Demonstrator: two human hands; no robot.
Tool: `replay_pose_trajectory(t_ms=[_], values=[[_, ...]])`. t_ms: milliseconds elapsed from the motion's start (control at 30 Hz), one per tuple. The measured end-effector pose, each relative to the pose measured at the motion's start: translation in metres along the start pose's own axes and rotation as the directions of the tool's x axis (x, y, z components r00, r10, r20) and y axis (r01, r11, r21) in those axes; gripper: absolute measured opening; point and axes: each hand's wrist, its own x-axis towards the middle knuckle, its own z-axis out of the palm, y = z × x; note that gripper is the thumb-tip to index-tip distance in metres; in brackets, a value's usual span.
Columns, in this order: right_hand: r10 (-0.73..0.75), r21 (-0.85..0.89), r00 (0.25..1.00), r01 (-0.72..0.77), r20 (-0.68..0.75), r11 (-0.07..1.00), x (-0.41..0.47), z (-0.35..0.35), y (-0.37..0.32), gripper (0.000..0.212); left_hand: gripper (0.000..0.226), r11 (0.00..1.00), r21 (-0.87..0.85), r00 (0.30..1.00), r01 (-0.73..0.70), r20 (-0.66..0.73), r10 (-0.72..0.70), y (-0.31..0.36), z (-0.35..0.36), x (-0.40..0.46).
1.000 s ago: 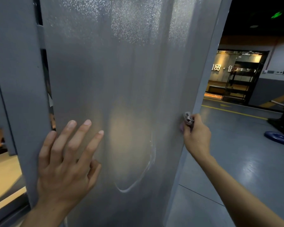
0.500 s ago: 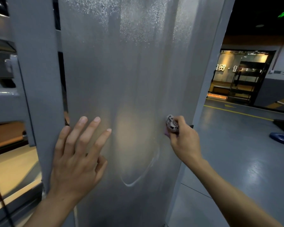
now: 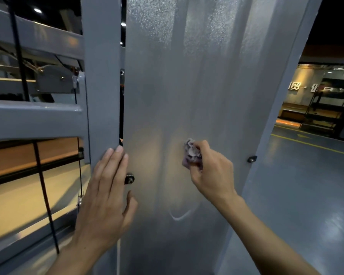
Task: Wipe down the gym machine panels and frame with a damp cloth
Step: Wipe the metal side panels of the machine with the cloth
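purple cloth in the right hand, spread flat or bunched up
Bunched up: the purple cloth is a wad in the right hand, against the grey panel.

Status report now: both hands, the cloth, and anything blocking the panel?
Left hand flat on frame post and panel edge. Right hand grips bunched cloth, pressed to panel middle. Two small bolts flank the hands.

A gym hall, by its grey steel machine frame point(image 3: 101, 76) with black cables point(image 3: 46, 197) and a frosted panel point(image 3: 197, 86), glossy grey floor point(image 3: 306, 185) with yellow lines, and black storage rack point(image 3: 326, 108) beyond.
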Motion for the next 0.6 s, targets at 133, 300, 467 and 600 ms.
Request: replay_pose_trajectory(t_ms=[133,300,467,600], values=[[0.2,0.092,0.976,-0.192,-0.085,0.977,-0.002,-0.001,0.003,0.029,0.082,1.0,0.001,0.999,0.025,0.028,-0.025,-0.002,-0.004,-0.007],[0.037,0.243,0.996,-0.015,-0.086,0.97,-0.003,0.023,-0.07,0.027,0.08,0.999,0.054,0.998,-0.004,0.064,0.0,-0.007,-0.005,-0.014],[0.052,0.098,0.995,-0.044,-0.079,0.994,-0.009,0.015,-0.041,0.027,0.08,0.998,0.059,0.998,0.002,0.069,-0.006,-0.007,-0.002,-0.015],[0.208,0.193,0.977,-0.196,-0.045,0.961,-0.017,0.015,-0.036,0.021,0.077,0.999,0.031,0.997,0.018,0.073,-0.02,-0.006,-0.004,-0.016]])
